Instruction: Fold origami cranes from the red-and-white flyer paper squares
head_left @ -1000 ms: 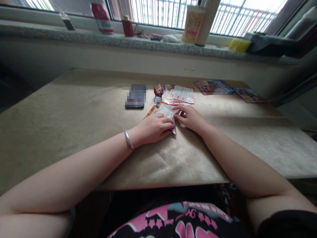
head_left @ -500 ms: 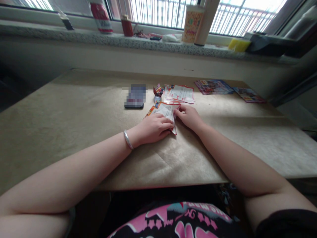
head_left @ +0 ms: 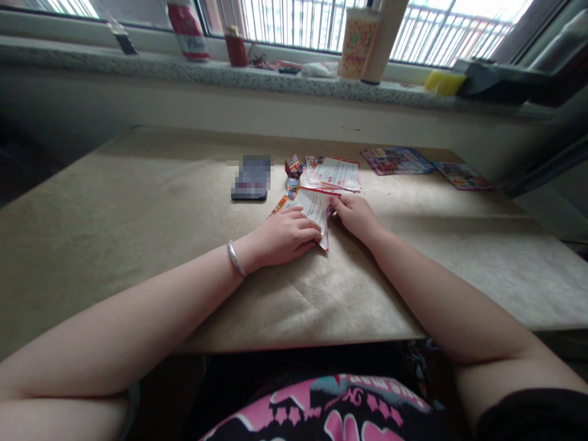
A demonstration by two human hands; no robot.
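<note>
Under my left hand (head_left: pixel 287 236) lies a folded printed paper sheet (head_left: pixel 315 207), white with text, with a red edge and an orange patterned strip. The fingers of that hand lie over the sheet, pressing it down to the table. A silver bangle (head_left: pixel 236 258) circles my left wrist. My right hand (head_left: pixel 356 214) pinches the sheet's right corner between thumb and fingers, and the corner is lifted a little. Just beyond the sheet stands a small folded paper piece (head_left: pixel 294 166) with a dark, colourful print. Beside it is a stack of similar printed sheets (head_left: pixel 334 171).
A phone (head_left: pixel 251 177), blurred out, lies left of the sheets on the table (head_left: pixel 138 214). Colourful printed cards (head_left: pixel 397 160) and another pile (head_left: pixel 463 176) lie at the back right. On the windowsill stand a red-and-white can (head_left: pixel 187 30), a red bottle (head_left: pixel 236 48) and a patterned cup (head_left: pixel 358 44).
My right hand has shifted slightly to the right with the sheet's corner, and the sheet's top edge now reaches further right. My left hand has stayed almost in place.
</note>
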